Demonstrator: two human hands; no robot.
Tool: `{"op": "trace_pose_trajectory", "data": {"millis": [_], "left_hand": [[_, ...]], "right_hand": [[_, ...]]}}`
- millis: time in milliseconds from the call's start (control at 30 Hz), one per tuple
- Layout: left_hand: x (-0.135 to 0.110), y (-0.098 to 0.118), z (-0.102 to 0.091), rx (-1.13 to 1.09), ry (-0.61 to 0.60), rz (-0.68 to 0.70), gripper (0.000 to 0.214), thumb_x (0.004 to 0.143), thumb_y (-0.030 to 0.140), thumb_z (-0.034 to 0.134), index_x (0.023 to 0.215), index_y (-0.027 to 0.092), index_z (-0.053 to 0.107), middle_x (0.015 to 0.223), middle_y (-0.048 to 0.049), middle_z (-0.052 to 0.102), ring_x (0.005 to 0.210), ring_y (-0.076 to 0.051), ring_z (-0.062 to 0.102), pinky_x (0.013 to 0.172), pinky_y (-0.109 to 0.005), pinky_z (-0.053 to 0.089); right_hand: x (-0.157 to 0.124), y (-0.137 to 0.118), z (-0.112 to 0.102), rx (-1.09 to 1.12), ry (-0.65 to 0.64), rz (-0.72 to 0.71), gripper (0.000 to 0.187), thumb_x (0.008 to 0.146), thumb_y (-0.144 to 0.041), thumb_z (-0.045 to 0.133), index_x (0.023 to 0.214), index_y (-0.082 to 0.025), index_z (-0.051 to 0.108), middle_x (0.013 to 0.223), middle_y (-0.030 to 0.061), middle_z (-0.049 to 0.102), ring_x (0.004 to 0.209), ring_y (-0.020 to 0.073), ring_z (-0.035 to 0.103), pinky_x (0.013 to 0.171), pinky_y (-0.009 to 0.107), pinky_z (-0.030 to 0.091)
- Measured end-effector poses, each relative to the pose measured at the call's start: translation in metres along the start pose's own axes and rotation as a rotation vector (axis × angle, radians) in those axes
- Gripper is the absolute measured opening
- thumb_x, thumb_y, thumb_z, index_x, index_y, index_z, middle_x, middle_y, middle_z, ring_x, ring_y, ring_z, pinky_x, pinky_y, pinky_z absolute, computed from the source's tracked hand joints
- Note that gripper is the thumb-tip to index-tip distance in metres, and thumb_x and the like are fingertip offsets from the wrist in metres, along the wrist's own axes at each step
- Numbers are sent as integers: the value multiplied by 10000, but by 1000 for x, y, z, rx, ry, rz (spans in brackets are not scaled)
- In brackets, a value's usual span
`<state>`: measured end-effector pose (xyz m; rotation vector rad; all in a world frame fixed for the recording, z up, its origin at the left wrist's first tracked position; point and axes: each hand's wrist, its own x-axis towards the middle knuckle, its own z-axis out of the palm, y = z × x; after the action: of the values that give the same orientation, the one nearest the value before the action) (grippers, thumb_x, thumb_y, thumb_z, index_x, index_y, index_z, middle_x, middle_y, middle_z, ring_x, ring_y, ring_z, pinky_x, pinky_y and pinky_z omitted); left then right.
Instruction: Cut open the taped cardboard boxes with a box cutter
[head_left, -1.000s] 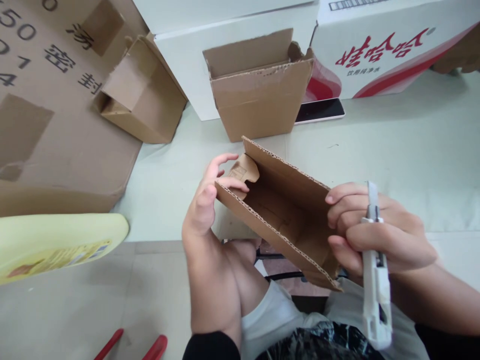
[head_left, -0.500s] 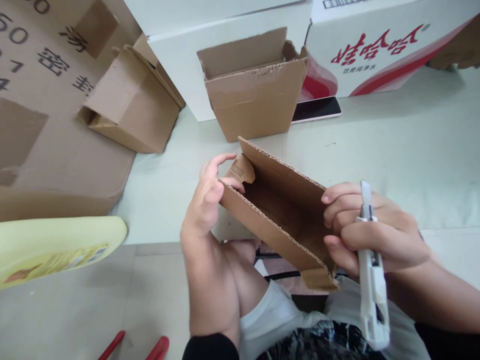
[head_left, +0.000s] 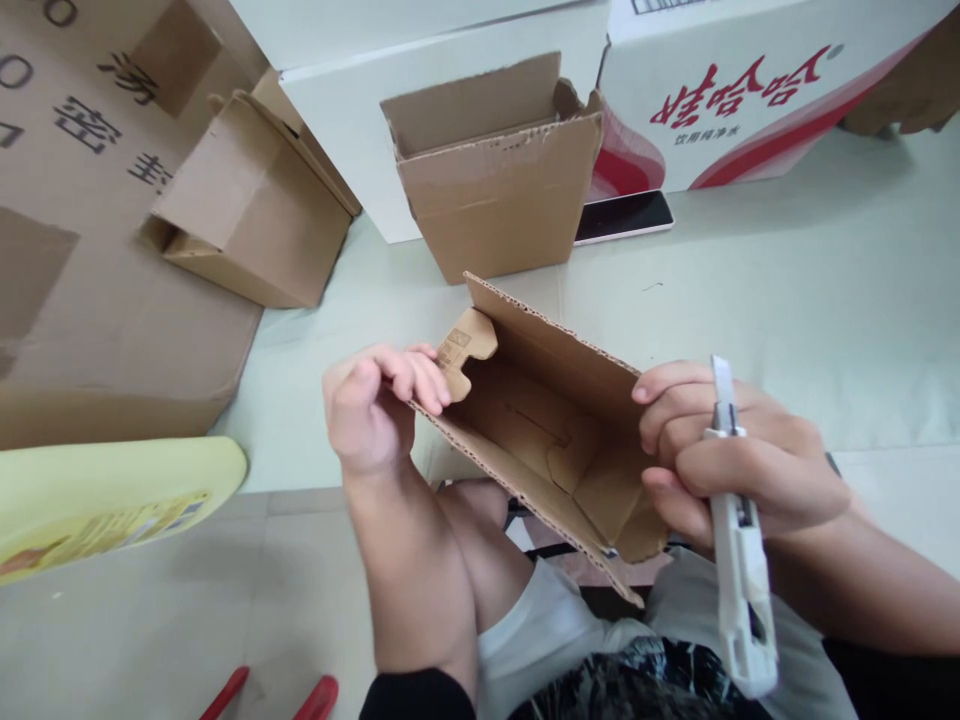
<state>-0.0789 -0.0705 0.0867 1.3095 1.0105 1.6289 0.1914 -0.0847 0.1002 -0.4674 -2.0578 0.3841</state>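
Note:
An uncovered brown cardboard box (head_left: 540, 430) is tilted between my hands above my lap, its inside facing me. At its left end a small notched flap (head_left: 466, 350) folds inward. My left hand (head_left: 382, 405) has its fingers curled over the near wall's left corner, next to this flap. In my right hand (head_left: 742, 460) is a white utility knife (head_left: 742, 590), its blade out and pointing away from me. The fingers of that same hand also press against the box's right end, and the box hides part of their contact.
Beyond, on the pale green surface (head_left: 750, 300), stand another opened cardboard box (head_left: 499, 205), a phone (head_left: 626, 215) and white cartons (head_left: 720, 110). Large brown cartons (head_left: 112, 290) and a smaller box (head_left: 255, 210) are at left. A yellow container (head_left: 112, 500) sits at the left edge.
My left hand has slid left and closed its fingers over the box's near wall. That wall has spread outward, so more of the inside shows. The right hand keeps its hold.

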Motion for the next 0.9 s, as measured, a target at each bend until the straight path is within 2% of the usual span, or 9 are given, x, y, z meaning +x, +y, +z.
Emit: {"op": "trace_pose_trajectory", "data": {"millis": [100,167,233,367,533,600,700,833,900], "left_hand": [[0,3,-5,-41,-13,47,667,921,516,604,428,188,297,295,16,378,271,-103,400,616,-363,449],[0,4,-12,-98,-125,66,671,958,497,539,431,181,269,271,11,326,246,-96,381,587,-356,408],[0,6,-19,-116,-225,14,639,969,480,509,439,189,302,266,7,315,240,-110,376,560,-359,382],[2,10,-35,-84,-271,-146,545,913,433,572,445,204,410,267,2,334,242,-145,394,530,-373,362],[7,17,-48,-73,-592,-206,674,911,682,492,447,195,536,314,-71,485,281,-217,519,532,-422,396],[4,21,-44,-54,-522,-214,671,909,663,529,424,198,513,295,-53,449,263,-201,490,521,-414,401],[-5,30,-30,173,-231,-224,611,896,438,684,402,199,416,290,11,391,264,-136,429,542,-374,435],[-12,39,-22,436,-214,-147,456,868,431,758,512,199,594,450,-9,610,421,-157,595,503,-306,468],[-15,38,-27,502,-139,-116,324,830,419,799,627,210,656,569,-14,696,530,-167,654,519,-281,480]], "right_hand": [[0,2,-1,3,16,8,310,765,-39,636,762,-259,418,566,-107,458,497,86,522,765,312,632],[0,3,-2,9,28,9,314,766,-33,641,762,-257,422,568,-106,456,497,83,516,765,312,630],[0,4,-3,10,19,5,317,773,-33,638,764,-259,417,569,-107,454,498,84,509,766,315,630],[-1,5,-5,3,-5,24,324,781,-38,628,765,-266,398,565,-110,454,504,92,516,785,320,633],[-3,5,-5,10,1,14,319,780,-44,635,776,-267,408,561,-114,456,499,91,500,794,320,634],[-3,6,-4,14,8,23,320,779,-37,629,775,-266,406,563,-114,449,508,89,496,803,322,633],[-3,7,-4,22,13,16,323,771,-32,634,775,-263,408,567,-112,447,514,84,499,813,321,633],[-1,9,-5,14,-3,12,320,774,-29,632,781,-263,415,573,-111,458,509,85,512,810,327,638],[-1,11,-6,13,13,7,315,773,-29,629,787,-265,421,572,-111,456,498,88,509,802,335,643]]}}
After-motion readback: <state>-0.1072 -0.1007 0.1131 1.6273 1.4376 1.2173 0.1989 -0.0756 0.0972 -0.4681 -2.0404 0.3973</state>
